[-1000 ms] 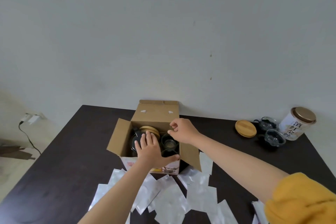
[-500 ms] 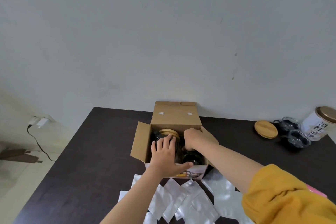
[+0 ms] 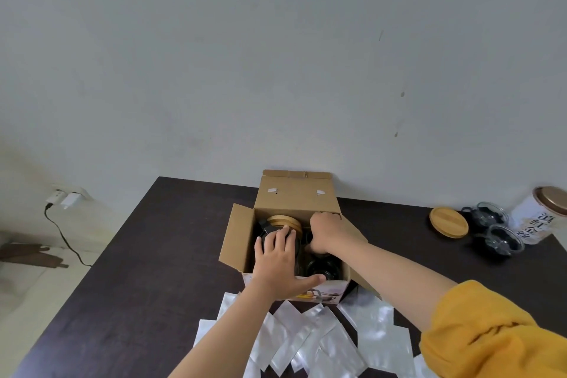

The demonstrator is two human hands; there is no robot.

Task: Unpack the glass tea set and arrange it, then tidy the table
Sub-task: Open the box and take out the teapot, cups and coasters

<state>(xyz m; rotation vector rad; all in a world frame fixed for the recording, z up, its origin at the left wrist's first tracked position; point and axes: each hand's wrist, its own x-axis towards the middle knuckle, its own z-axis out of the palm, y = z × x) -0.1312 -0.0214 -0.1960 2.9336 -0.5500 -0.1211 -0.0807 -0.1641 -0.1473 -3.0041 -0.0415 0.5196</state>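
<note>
Cardboard box open on dark worktop, glass tea set inside. Left hand fingers spread flat over teapot, thumb on box front edge. Right hand reaches inside, fingers curled, grip hidden.

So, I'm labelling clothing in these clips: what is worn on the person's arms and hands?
Both hands are bare: no gloves, rings or watch show. The left hand has a bare forearm with no sleeve in view. The right hand has a mustard-yellow sleeve bunched up near the elbow.
</note>
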